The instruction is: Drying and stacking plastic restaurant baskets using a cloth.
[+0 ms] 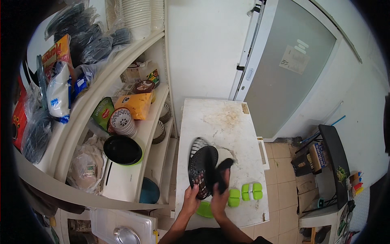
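Observation:
Above the white table, my left hand (190,200) is closed on the lower edge of a black oval perforated basket (197,164), tilted up with slots and holes across its surface. My right hand (220,202) is closed around a dark, soft-looking piece (213,171), smeared by motion, against the basket's right side; its kind is unclear. A green flat thing (204,210) lies partly hidden below my hands. Right of them sit a green rounded block (233,198) and a green-and-white one (252,191).
White shelves (134,175) on the left carry a black oval bowl (122,150), stacked patterned bowls (122,120), food bags and plastic-wrapped packs. The stained white table (215,114) reaches toward a frosted glass door (288,69). A black table (333,162) stands at right.

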Action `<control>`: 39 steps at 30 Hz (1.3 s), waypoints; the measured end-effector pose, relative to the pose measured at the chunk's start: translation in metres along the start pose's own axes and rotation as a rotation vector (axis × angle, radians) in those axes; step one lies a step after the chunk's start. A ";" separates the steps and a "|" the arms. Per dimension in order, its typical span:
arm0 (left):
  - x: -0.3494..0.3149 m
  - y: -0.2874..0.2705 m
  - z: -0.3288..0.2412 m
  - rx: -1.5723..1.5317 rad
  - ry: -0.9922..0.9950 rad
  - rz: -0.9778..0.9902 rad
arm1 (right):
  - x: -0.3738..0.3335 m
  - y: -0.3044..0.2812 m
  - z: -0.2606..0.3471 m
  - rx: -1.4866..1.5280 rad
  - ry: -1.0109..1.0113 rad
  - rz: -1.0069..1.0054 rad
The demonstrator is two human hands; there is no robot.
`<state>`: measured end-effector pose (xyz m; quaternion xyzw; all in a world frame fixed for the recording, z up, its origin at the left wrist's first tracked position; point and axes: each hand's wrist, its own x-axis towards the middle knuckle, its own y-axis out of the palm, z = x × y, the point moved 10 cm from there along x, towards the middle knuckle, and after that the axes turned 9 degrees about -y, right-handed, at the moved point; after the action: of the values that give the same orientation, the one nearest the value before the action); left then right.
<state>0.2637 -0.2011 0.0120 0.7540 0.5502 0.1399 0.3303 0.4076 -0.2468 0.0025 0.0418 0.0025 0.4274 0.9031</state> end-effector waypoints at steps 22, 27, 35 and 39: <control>-0.017 0.008 -0.044 0.853 0.127 -0.018 | 0.028 0.054 0.116 0.067 -0.613 0.234; -0.038 0.001 -0.058 1.069 0.603 -0.055 | -0.045 0.093 0.122 -0.449 -1.052 0.757; -0.025 -0.047 -0.004 0.005 0.103 -0.220 | 0.049 0.045 0.021 0.238 0.093 0.173; -0.006 -0.027 -0.032 -0.041 0.203 -0.235 | -0.023 0.046 0.004 0.000 0.224 0.120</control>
<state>0.2233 -0.1912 0.0188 0.6596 0.6621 0.1870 0.3026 0.3576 -0.2354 0.0094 -0.0062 0.1008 0.4828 0.8699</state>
